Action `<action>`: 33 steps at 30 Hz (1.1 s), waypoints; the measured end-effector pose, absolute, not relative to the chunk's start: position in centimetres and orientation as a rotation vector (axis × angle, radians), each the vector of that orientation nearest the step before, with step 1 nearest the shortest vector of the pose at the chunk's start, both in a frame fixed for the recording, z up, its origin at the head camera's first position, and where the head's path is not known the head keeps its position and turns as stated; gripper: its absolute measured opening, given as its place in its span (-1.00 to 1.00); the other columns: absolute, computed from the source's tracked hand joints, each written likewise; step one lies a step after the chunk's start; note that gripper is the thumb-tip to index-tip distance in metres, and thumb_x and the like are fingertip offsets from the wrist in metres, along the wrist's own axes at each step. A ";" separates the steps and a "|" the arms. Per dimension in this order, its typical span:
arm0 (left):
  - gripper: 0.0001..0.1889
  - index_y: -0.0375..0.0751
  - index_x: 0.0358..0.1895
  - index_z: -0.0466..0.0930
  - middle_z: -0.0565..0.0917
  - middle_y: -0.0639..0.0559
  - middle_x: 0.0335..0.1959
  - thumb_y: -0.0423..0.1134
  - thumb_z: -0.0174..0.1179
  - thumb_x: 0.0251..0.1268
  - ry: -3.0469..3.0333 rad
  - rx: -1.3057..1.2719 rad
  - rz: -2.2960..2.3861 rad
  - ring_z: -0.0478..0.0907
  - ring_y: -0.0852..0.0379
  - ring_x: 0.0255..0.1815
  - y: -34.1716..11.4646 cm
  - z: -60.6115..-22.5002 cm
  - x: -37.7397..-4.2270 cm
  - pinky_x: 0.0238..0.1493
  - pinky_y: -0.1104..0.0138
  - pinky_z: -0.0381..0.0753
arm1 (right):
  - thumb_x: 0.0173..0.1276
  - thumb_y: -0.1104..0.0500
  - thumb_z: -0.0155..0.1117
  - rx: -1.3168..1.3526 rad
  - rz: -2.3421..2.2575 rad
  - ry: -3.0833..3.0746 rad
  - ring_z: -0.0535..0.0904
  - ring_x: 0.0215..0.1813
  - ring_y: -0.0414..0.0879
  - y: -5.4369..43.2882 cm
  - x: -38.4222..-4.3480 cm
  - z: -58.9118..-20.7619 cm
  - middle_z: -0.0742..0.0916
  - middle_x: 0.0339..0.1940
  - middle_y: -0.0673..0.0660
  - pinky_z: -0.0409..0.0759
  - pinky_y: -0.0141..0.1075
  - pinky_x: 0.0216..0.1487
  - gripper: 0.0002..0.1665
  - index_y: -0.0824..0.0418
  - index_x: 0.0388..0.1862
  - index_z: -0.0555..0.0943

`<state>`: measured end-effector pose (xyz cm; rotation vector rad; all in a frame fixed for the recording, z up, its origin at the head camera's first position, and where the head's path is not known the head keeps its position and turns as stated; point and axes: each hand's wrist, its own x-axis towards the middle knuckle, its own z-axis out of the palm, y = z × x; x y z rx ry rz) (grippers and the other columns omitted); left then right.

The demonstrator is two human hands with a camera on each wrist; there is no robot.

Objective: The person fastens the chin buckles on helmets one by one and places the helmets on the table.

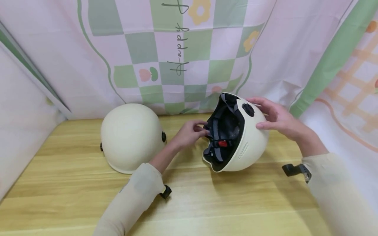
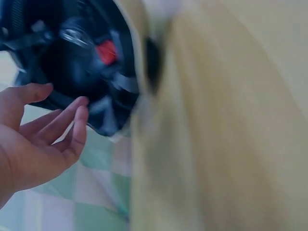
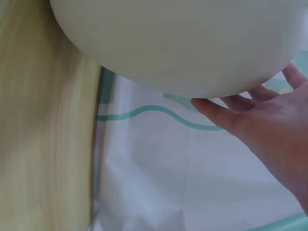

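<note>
A cream helmet [image 1: 256,144] stands tilted on its side on the table, its dark lined hollow facing left. Inside show grey straps and a red buckle [image 1: 222,143]. My right hand [image 1: 279,119] holds the shell from the right, thumb on the near side and fingers over the top; the right wrist view shows this hand [image 3: 269,115] against the smooth shell. At the opening's left edge is my left hand [image 1: 190,133], fingertips right by the lining. In the left wrist view that hand [image 2: 45,134] has its thumb and bent fingers apart, with nothing seen between them.
A second cream helmet [image 1: 133,137] sits dome up on the wooden table [image 1: 189,203], left of my left forearm. Behind the table hangs a checkered curtain [image 1: 183,49] with printed lettering. Black wrist devices [image 1: 295,170] sit at both sleeves.
</note>
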<state>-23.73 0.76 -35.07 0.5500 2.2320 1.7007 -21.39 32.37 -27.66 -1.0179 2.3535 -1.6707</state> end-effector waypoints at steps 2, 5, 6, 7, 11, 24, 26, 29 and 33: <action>-0.58 -0.40 0.35 0.53 0.77 -0.22 -0.03 -0.37 0.22 0.51 2.267 0.624 1.770 0.71 -0.06 0.01 1.0 -33.9 -23.4 -0.04 0.27 0.67 | 0.25 0.62 0.21 -1.015 -1.666 2.352 0.48 0.38 -0.22 32.3 -21.3 -27.7 0.57 0.41 -0.01 0.57 -0.48 0.16 -0.12 0.21 0.55 0.36; -0.63 -0.39 0.29 0.57 0.77 -0.22 -0.07 -0.35 0.23 0.52 2.249 0.722 1.890 0.71 0.04 -0.15 1.8 -32.0 -22.8 -0.19 0.34 0.65 | 0.25 0.62 0.21 -1.013 -1.653 2.370 0.48 0.37 -0.22 32.3 -21.2 -27.6 0.57 0.41 -0.02 0.57 -0.48 0.15 -0.12 0.21 0.55 0.36; -0.63 -0.39 0.30 0.56 0.76 -0.25 -0.07 -0.35 0.22 0.53 2.209 0.747 1.933 0.70 0.07 -0.19 2.1 -31.4 -22.6 -0.19 0.32 0.67 | 0.25 0.62 0.22 -1.014 -1.648 2.378 0.48 0.37 -0.22 32.2 -21.2 -27.6 0.57 0.41 -0.02 0.57 -0.48 0.15 -0.12 0.21 0.55 0.36; -0.63 -0.39 0.31 0.54 0.75 -0.27 -0.06 -0.34 0.21 0.54 2.164 0.765 1.972 0.71 0.09 -0.22 2.4 -30.9 -22.4 -0.19 0.31 0.68 | 0.25 0.61 0.22 -1.014 -1.644 2.384 0.48 0.37 -0.22 32.2 -21.1 -27.6 0.57 0.41 -0.02 0.56 -0.48 0.15 -0.12 0.21 0.56 0.36; -0.59 -0.35 0.39 0.44 0.72 -0.40 0.00 -0.34 0.14 0.59 1.938 0.758 2.090 0.72 0.16 -0.28 3.5 -29.0 -21.7 -0.10 0.22 0.75 | 0.26 0.61 0.23 -1.026 -1.610 2.421 0.47 0.38 -0.24 32.0 -21.1 -27.5 0.55 0.42 -0.05 0.52 -0.50 0.18 -0.11 0.23 0.57 0.34; -0.53 -0.15 0.45 0.41 0.73 -0.18 -0.14 -0.31 0.20 0.55 1.662 0.695 2.123 0.71 0.09 -0.35 6.2 -27.2 -21.2 -0.16 0.16 0.79 | 0.27 0.60 0.23 -1.031 -1.588 2.435 0.46 0.37 -0.23 31.8 -21.0 -27.7 0.52 0.45 -0.07 0.56 -0.49 0.14 -0.09 0.21 0.59 0.31; -0.54 -0.18 0.43 0.43 0.73 -0.16 -0.16 -0.33 0.20 0.54 1.648 0.686 2.145 0.71 0.08 -0.36 6.5 -27.3 -21.1 -0.18 0.19 0.78 | 0.27 0.60 0.22 -1.036 -1.592 2.431 0.46 0.37 -0.23 31.7 -21.0 -27.8 0.51 0.45 -0.07 0.56 -0.49 0.14 -0.09 0.22 0.60 0.31; -0.57 -0.20 0.40 0.47 0.74 -0.22 -0.15 -0.35 0.20 0.54 1.637 0.651 2.176 0.70 0.09 -0.39 6.7 -27.4 -21.0 -0.18 0.20 0.78 | 0.27 0.59 0.22 -1.037 -1.585 2.436 0.45 0.38 -0.23 31.7 -20.9 -27.9 0.50 0.46 -0.06 0.55 -0.49 0.14 -0.08 0.21 0.60 0.30; -0.57 -0.20 0.41 0.49 0.73 -0.23 -0.14 -0.37 0.17 0.55 1.637 0.581 2.211 0.69 0.13 -0.41 6.8 -27.4 -20.9 -0.16 0.22 0.78 | 0.29 0.58 0.21 -1.035 -1.568 2.442 0.44 0.38 -0.24 31.7 -20.9 -27.9 0.49 0.46 -0.07 0.55 -0.49 0.13 -0.07 0.21 0.62 0.26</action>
